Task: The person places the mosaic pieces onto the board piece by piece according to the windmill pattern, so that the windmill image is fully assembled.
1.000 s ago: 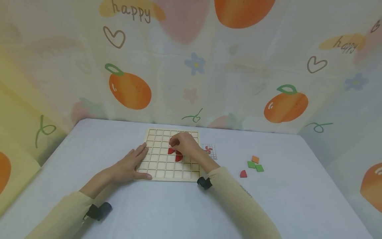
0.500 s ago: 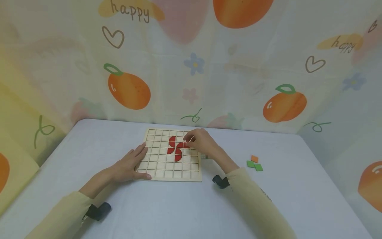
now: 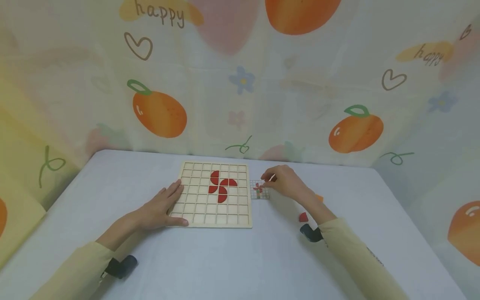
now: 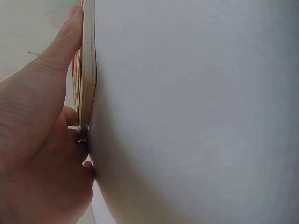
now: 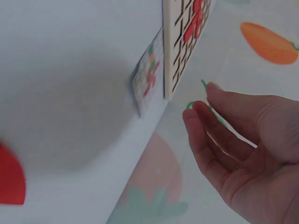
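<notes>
A pale wooden grid board (image 3: 198, 208) lies on the table with several red quarter-circle pieces (image 3: 223, 196) in its cells, forming a pinwheel. My left hand (image 3: 159, 210) rests on the board's left side, fingers extended along it and the thumb at the near edge; the left wrist view shows the thumb (image 4: 60, 46) against the board's edge. Off the board's right side, my right hand (image 3: 286, 181) hovers beside a small pattern card (image 3: 255, 196). Its fingers are loosely bent, and the right wrist view shows nothing between thumb and fingertips.
One red quarter-circle piece (image 3: 303, 217) lies on the table (image 3: 210, 262) under the right forearm. An orange tile (image 3: 319, 198) is partly hidden behind that arm; the green tiles seen earlier are covered. A patterned cloth (image 3: 210, 104) hangs behind the table.
My right hand has left the board and moved right, past the pattern card. The red pieces it was touching now lie uncovered in the grid. My left hand has stayed on the board.
</notes>
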`<state>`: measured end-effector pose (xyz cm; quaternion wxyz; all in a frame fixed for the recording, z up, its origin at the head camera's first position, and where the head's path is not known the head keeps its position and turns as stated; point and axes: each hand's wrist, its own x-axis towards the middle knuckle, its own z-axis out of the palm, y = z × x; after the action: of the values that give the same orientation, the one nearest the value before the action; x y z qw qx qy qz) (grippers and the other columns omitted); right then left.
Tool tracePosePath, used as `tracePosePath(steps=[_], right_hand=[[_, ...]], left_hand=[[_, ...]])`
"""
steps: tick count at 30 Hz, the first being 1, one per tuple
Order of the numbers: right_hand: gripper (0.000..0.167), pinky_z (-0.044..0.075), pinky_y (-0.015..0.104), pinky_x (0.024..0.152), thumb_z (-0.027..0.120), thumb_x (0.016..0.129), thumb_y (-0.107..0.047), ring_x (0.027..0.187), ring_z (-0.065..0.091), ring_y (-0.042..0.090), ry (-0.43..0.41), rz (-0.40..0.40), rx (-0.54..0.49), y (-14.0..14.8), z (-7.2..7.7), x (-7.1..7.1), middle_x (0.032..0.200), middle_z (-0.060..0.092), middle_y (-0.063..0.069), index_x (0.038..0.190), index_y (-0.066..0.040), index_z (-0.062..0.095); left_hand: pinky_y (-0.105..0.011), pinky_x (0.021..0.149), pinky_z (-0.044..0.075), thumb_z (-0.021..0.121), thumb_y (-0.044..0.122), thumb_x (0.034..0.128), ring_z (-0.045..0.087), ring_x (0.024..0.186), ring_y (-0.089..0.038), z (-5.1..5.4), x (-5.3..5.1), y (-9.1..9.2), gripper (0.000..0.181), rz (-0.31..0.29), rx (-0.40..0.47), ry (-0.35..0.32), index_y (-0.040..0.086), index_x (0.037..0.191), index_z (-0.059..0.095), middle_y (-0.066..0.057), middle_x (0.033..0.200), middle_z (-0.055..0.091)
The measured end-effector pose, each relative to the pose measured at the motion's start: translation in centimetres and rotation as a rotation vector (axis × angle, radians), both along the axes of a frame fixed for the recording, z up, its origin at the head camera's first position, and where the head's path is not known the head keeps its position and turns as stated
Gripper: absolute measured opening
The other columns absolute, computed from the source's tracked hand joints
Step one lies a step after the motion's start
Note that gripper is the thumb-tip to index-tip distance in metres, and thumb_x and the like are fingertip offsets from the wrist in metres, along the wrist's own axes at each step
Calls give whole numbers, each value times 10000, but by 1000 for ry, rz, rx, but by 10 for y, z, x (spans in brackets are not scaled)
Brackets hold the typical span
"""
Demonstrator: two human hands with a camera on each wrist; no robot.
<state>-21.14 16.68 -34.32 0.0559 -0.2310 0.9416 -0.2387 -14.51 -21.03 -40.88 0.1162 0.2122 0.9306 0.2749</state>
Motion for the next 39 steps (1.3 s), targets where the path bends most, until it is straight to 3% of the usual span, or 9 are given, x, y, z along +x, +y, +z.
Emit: tracePosePath(steps=[5,11,19,31,35,39], right_hand=[[183,527,286,660,754,862,-135,767,625,173,29,-57,32,17,-4,7,877,709,40,1008,-25,751],[205,519,273,653,764,858,-171,776,604,167,-61,-95,49,35,-8,14,890,706,22,1012,-35,754],[190,545,342,713,762,856,-185,810,603,199,-127,-175,100,59,-3,27,899,713,44,969,-32,753],[241,504,311,599,761,861,-253,670,541,184,-219,-293,194,92,-7,53,731,637,35,883,-15,732],[320,431,276,549,785,829,-333,631,503,170,-255,-306,225,94,-11,59,714,542,35,814,-24,705],[296,417,259,533,818,796,-297,622,485,156,-257,-282,218,90,-17,62,694,535,12,768,-23,709]], left_hand=[[-600,1176,69,749,582,767,67,1476,-424,2,0,2,1164,0,0,4,-74,1527,160,-234,1618,49],[-599,1177,65,754,582,761,62,1478,-418,1,-1,1,1172,4,-3,0,-71,1529,156,-227,1621,45],[-595,1179,66,749,596,759,62,1479,-414,-3,-2,0,1179,5,-7,4,-65,1532,153,-220,1623,47],[-580,1186,53,759,587,752,54,1480,-416,-4,-3,1,1184,12,-5,-2,-69,1530,154,-228,1620,48],[-581,1186,49,759,583,754,50,1482,-411,-5,-3,0,1182,13,-1,-6,-67,1531,151,-223,1622,43],[-578,1186,51,755,587,757,51,1481,-413,-5,-2,0,1180,11,0,-5,-67,1531,150,-224,1622,43]])
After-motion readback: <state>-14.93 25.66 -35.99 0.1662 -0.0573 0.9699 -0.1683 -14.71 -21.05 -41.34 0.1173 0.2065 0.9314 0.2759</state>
